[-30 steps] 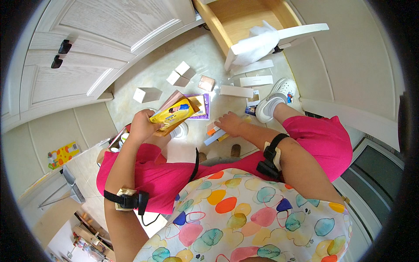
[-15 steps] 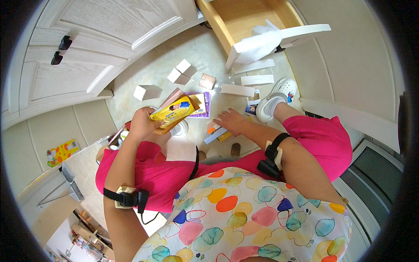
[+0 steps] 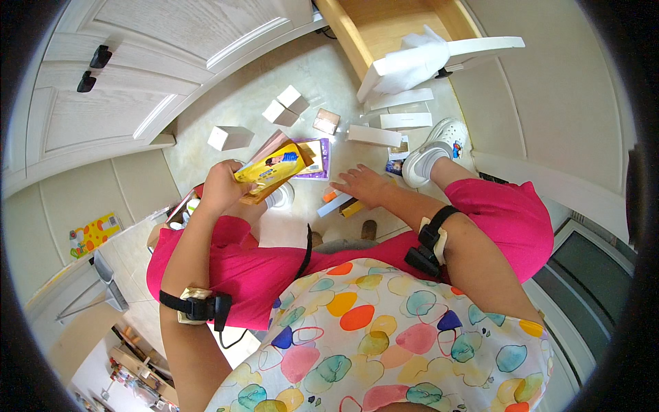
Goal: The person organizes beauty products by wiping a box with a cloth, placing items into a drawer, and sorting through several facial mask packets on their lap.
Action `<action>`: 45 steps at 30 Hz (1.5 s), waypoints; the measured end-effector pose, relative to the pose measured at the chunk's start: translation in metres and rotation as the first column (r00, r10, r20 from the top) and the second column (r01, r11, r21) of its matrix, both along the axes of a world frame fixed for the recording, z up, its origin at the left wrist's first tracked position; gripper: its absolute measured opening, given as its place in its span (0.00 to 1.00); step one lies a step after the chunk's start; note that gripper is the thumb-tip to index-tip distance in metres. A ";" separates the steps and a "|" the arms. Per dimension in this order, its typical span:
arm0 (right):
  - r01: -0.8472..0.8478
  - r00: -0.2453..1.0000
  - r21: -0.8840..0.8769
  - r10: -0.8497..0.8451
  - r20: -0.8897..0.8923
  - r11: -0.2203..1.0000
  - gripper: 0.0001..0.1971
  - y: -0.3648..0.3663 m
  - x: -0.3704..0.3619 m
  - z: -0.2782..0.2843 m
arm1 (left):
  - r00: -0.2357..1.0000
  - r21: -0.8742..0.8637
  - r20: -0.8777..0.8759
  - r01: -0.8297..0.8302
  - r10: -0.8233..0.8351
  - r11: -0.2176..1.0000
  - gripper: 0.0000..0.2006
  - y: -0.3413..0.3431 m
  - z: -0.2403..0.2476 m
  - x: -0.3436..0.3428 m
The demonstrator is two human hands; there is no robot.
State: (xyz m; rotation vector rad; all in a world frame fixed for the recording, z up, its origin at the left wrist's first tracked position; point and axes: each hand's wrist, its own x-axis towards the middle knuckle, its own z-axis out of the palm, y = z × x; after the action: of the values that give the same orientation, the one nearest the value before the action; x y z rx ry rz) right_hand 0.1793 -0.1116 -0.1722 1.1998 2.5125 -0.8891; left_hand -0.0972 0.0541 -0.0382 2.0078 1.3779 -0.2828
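My left hand (image 3: 224, 187) is closed around the near end of a yellow packet (image 3: 273, 169), with other flat pinkish and orange-brown packs gripped beside it. Under the far end of these packs, a flat purple packet (image 3: 325, 169) lies on the floor. My right hand (image 3: 362, 184) reaches over the floor with its fingers spread and nothing visible in them. Close below its fingers lie a slim pale blue box (image 3: 334, 204), an orange item (image 3: 329, 196) and a yellow-and-dark box (image 3: 351, 207). Whether the fingertips touch any of them I cannot tell.
Several white boxes (image 3: 230, 138) and a small brown box (image 3: 327, 121) are scattered ahead. An open wooden drawer (image 3: 392, 27) juts out at the far right, a white plastic bag (image 3: 413, 67) over its front. White cabinet doors (image 3: 158, 55) line the left. My feet in white clogs (image 3: 449, 134) flank the items.
The packets in my left hand have tipped slightly and shifted a little. My right hand has moved slightly left and up, its fingers still spread.
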 end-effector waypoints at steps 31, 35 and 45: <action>0.304 0.910 -0.564 -0.409 -0.067 0.768 0.28 0.000 0.008 -0.083 | 0.996 -0.087 -0.002 -0.085 0.085 0.993 0.17 0.002 -0.022 -0.013; 0.262 0.942 -0.567 -0.335 -0.026 0.781 0.29 0.007 0.006 -0.089 | 0.997 -0.069 0.005 -0.071 0.072 0.995 0.17 0.001 -0.021 -0.014; 0.303 0.951 -0.563 -0.283 0.125 0.769 0.24 0.011 0.000 -0.111 | 0.997 -0.073 -0.049 -0.060 0.057 0.996 0.16 0.002 -0.007 -0.001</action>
State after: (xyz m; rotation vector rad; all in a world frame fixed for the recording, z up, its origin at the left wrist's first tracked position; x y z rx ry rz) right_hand 0.1796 -0.1010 -0.2835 1.3709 1.8144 -1.5513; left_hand -0.0985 0.0560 -0.0457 1.9076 1.4316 -0.3524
